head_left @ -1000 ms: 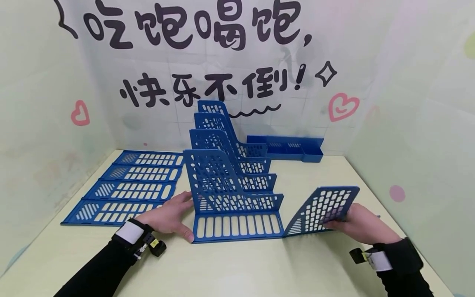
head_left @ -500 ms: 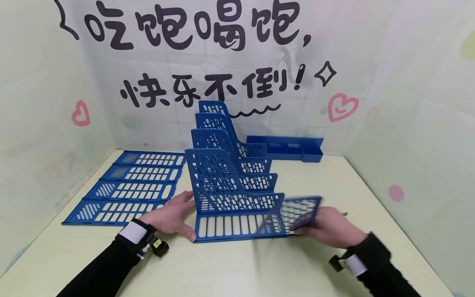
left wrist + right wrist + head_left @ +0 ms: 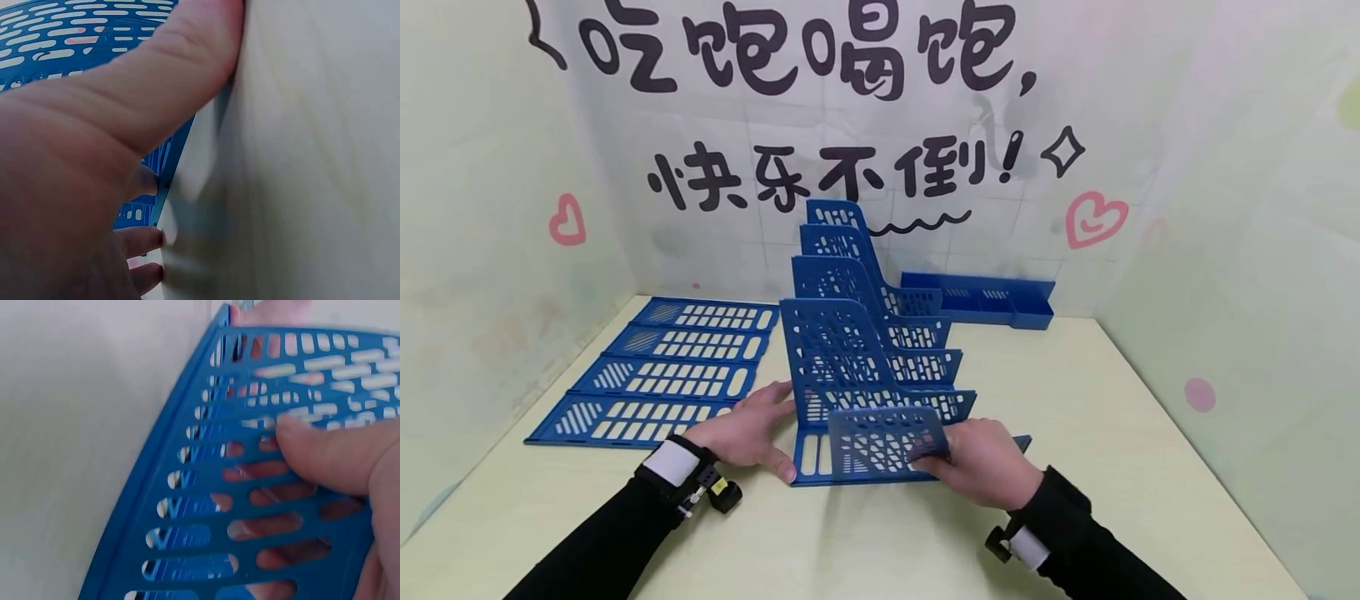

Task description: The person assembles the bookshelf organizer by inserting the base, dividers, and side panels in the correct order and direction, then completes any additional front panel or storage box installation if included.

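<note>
A perforated blue panel point(image 3: 874, 442) stands on edge before the blue rack point(image 3: 837, 350), long axis left to right, pinched by the right hand point(image 3: 983, 463), the nearer one; the left hand point(image 3: 747, 430), fingers spread, touches the rack's left end; panel-to-rack contact is hard to tell.

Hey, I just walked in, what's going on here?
A person is handling pieces of a perforated blue rack on a table. Their right hand grips a blue panel at the rack's near end, in front of four upright dividers. Whether that panel is fastened I can't tell. The left hand rests at the left edge of the base. Flat panels lie to the left, and a compartment tray sits behind.
</note>
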A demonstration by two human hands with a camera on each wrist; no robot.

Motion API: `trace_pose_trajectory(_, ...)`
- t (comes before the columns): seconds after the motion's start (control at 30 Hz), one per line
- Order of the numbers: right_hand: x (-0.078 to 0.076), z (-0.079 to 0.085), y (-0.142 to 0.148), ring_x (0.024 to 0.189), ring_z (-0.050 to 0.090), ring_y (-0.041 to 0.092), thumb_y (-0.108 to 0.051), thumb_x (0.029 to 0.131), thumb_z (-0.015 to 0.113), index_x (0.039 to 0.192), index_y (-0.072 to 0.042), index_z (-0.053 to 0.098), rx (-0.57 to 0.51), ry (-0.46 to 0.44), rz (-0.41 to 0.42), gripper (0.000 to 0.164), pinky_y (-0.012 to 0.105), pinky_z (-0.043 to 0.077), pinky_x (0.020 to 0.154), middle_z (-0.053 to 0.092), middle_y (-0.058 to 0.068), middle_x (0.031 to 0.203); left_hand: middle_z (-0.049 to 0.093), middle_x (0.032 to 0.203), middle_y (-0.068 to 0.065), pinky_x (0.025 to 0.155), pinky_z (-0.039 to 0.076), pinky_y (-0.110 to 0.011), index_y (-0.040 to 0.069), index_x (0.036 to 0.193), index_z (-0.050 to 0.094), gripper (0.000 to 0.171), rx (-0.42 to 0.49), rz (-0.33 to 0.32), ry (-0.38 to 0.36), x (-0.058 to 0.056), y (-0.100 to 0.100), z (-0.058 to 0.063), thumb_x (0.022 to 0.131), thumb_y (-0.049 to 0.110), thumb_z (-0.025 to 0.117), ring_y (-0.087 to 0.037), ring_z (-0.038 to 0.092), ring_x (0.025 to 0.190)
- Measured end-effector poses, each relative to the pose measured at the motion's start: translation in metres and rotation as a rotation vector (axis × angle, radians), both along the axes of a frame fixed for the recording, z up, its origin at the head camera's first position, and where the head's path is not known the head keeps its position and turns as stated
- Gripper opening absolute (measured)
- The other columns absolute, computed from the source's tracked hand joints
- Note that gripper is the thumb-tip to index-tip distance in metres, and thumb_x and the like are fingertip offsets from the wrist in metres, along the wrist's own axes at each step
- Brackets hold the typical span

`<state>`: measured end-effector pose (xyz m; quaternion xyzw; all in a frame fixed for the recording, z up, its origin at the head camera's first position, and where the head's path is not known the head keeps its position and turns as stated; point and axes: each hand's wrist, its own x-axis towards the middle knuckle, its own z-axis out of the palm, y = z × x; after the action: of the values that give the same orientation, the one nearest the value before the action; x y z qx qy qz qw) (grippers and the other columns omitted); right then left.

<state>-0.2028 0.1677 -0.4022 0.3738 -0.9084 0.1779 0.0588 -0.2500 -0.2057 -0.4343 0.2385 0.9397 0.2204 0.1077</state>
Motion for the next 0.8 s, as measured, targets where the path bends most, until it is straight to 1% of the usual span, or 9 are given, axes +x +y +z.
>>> trace_pose_trajectory(0.1,0.003,0.004,0.001,0.068,0.063,-0.003,-0.027,0.102,0.081,0.102,-0.016,0.081,0.011,-0.046,-0.009,0.011,0.020,0.051,0.061,0.079,-0.008,0.086,0.022,0.178,-0.032,0.124,0.022,-0.086,0.010,0.168,0.045,0.120,-0.005,0.000,-0.015,-0.001,0.000,0.000,0.072,0.059,0.098,-0.062,0.020,0.162)
trace_pose_trajectory(0.23,0.007,0.010,0.021,0.067,0.051,-0.004,-0.024,0.101,0.081,0.098,-0.018,0.072,0.078,-0.038,-0.019,0.011,0.021,0.046,0.062,0.070,-0.012,0.080,0.026,0.177,-0.031,0.124,0.030,-0.082,0.008,0.166,0.048,0.109,-0.013,0.000,-0.016,-0.004,0.000,0.000,0.080,0.058,0.094,-0.061,0.026,0.161)
trace_pose_trajectory(0.37,0.004,0.007,0.037,0.070,0.055,-0.006,-0.018,0.103,0.078,0.098,-0.018,0.075,0.072,-0.029,0.011,0.006,0.021,0.048,0.065,0.075,-0.011,0.085,0.031,0.175,-0.032,0.123,0.034,-0.079,0.006,0.162,0.052,0.101,-0.038,-0.009,0.031,-0.007,0.002,0.006,0.083,0.055,0.092,-0.060,0.032,0.159)
trace_pose_trajectory(0.43,0.002,0.004,0.038,0.070,0.054,-0.006,-0.016,0.104,0.077,0.097,-0.018,0.073,0.059,-0.028,0.020,0.008,0.020,0.048,0.066,0.074,-0.010,0.083,0.033,0.174,-0.033,0.122,0.034,-0.080,0.006,0.162,0.053,0.100,-0.051,-0.018,0.053,-0.009,0.003,0.010,0.084,0.054,0.092,-0.060,0.033,0.158)
trace_pose_trajectory(0.53,0.001,0.001,0.030,0.065,0.049,-0.004,-0.015,0.103,0.078,0.092,-0.019,0.068,0.068,0.009,0.009,0.015,0.020,0.045,0.064,0.069,-0.009,0.079,0.032,0.173,-0.034,0.123,0.031,-0.082,0.006,0.162,0.054,0.097,-0.054,-0.025,0.060,-0.009,0.005,0.014,0.085,0.051,0.092,-0.061,0.030,0.159)
trace_pose_trajectory(0.57,0.001,0.000,0.026,0.065,0.050,-0.003,-0.014,0.102,0.079,0.092,-0.019,0.067,0.075,0.031,0.008,0.016,0.020,0.047,0.064,0.070,-0.009,0.079,0.031,0.174,-0.034,0.123,0.029,-0.083,0.007,0.162,0.054,0.096,-0.049,-0.026,0.055,-0.010,0.005,0.014,0.085,0.051,0.091,-0.061,0.029,0.159)
trace_pose_trajectory(0.63,0.003,-0.002,0.015,0.064,0.054,-0.002,-0.014,0.101,0.080,0.093,-0.019,0.069,0.090,0.068,0.011,0.014,0.020,0.050,0.063,0.074,-0.008,0.082,0.030,0.174,-0.036,0.122,0.025,-0.086,0.007,0.161,0.054,0.096,-0.020,-0.026,0.053,-0.011,0.004,0.011,0.084,0.050,0.092,-0.064,0.026,0.159)
trace_pose_trajectory(0.73,0.006,-0.003,-0.003,0.062,0.057,0.000,-0.013,0.101,0.079,0.091,-0.016,0.068,0.098,0.110,0.031,0.015,0.019,0.049,0.060,0.076,-0.005,0.083,0.029,0.174,-0.036,0.121,0.021,-0.089,0.010,0.160,0.056,0.090,-0.017,-0.042,0.042,-0.011,0.003,0.008,0.087,0.047,0.092,-0.065,0.024,0.159)
trace_pose_trajectory(0.8,0.007,-0.003,-0.012,0.061,0.055,0.001,-0.012,0.101,0.079,0.092,-0.015,0.069,0.093,0.113,0.033,0.014,0.018,0.047,0.059,0.076,-0.004,0.081,0.033,0.174,-0.033,0.119,0.023,-0.089,0.011,0.161,0.054,0.089,0.006,-0.064,0.052,-0.012,0.003,0.005,0.087,0.042,0.093,-0.063,0.028,0.159)
